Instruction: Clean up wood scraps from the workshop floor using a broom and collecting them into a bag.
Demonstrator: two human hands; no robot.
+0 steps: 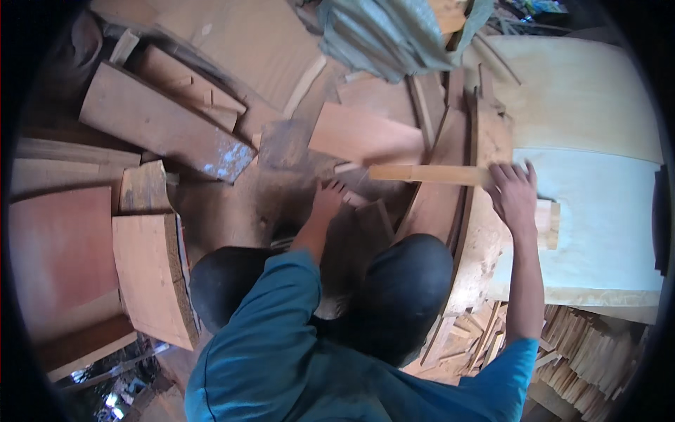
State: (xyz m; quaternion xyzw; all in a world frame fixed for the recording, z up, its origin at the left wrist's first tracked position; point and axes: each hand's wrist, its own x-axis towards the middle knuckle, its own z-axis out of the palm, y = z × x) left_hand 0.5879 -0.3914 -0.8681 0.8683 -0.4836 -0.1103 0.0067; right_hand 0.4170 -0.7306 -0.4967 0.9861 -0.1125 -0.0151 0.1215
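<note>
My right hand (510, 192) grips one end of a narrow, pale wooden strip (427, 174), out to the right over the plank beside my knee. The strip lies nearly level across the view, its free end pointing left. Lower and nearer the middle, my left hand (330, 196) reaches past my knees with its fingers spread and nothing seen in them. Close to those fingertips are small wood offcuts (354, 198) on the floor. A flat rectangular board (366, 134) lies just beyond them.
Long wooden planks (440, 195) run along my right side. Past them are pale sheets (585, 221) bearing a small wood block (548, 224). Thin slats (596, 353) are stacked at lower right. Boards (169, 121) lie at left; a grey-green sack (385, 37) sits ahead.
</note>
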